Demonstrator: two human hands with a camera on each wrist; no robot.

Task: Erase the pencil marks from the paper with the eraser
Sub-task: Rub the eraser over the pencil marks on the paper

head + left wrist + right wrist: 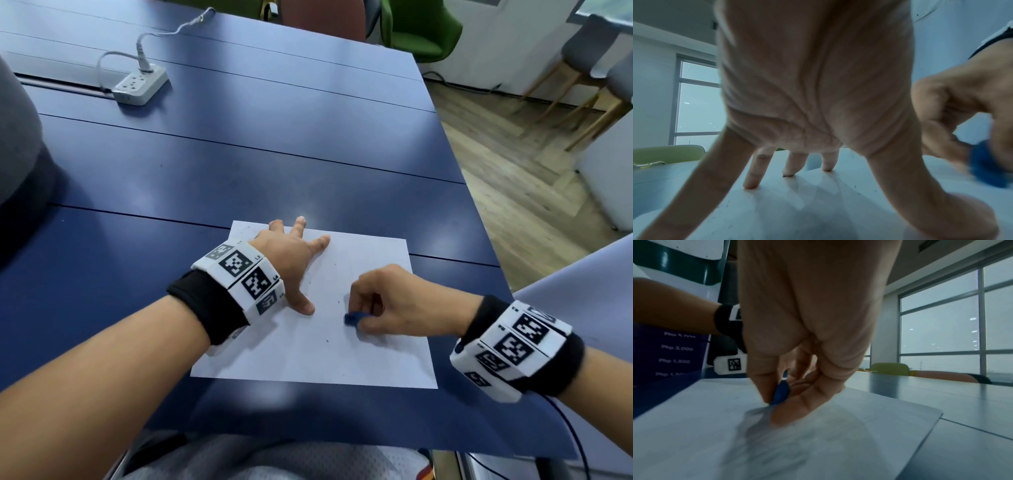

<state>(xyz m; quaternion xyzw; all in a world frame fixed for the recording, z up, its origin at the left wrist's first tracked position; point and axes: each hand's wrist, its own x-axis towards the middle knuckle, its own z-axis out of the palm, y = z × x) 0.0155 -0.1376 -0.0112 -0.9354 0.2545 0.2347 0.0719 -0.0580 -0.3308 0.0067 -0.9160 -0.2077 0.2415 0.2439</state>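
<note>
A white sheet of paper (318,346) lies on the blue table (239,154) near its front edge. My left hand (291,260) presses on the sheet's upper left part with spread, straight fingers (754,175). My right hand (387,301) pinches a small blue eraser (352,318) between thumb and fingers and holds its lower end on the paper right of centre. The eraser (781,392) looks blurred in the right wrist view, and the eraser (988,167) shows blurred at the right in the left wrist view. Dark crumbs dot the paper (818,203). Faint grey marks lie on the paper (777,443) before the eraser.
A white power strip (140,85) with a plugged cable sits at the table's far left. The table's right edge (479,205) drops to a wooden floor with chairs (421,31). A thin black cable (568,428) runs from my right wristband.
</note>
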